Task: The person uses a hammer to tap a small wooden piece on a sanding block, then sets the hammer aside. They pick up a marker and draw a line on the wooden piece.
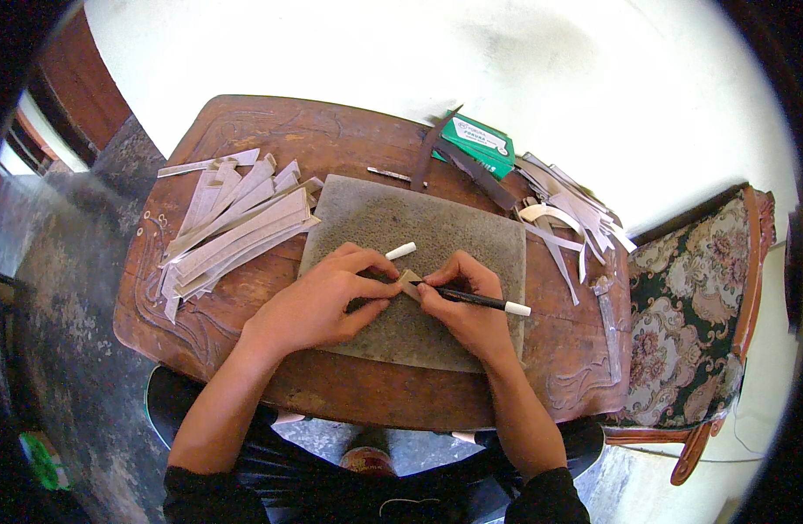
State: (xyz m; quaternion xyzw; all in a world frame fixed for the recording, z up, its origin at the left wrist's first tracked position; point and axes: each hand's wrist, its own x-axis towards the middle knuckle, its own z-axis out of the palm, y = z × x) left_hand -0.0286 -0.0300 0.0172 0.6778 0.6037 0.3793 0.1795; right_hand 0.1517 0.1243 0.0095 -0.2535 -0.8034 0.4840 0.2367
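On a grey-brown stone-like slab [379,210], a small tan piece [410,284] lies between my hands; its material is hard to make out. My left hand [331,293] pinches its left side between thumb and fingers. A white pen cap [402,251] sticks out by that hand's index finger; whether it is gripped or rests on the slab cannot be seen. My right hand [465,301] holds a black marker pen [475,299] with a white end pointing right. The pen's tip is at the tan piece, partly hidden by my fingers.
Long pale strips [244,223] are piled on the left of the carved wooden table [279,122]. Curved offcuts [567,210] lie at right, near a hammer [608,323]. Behind the slab are a green-white box [480,140], dark strips [475,175] and a flowered chair [685,297] beyond.
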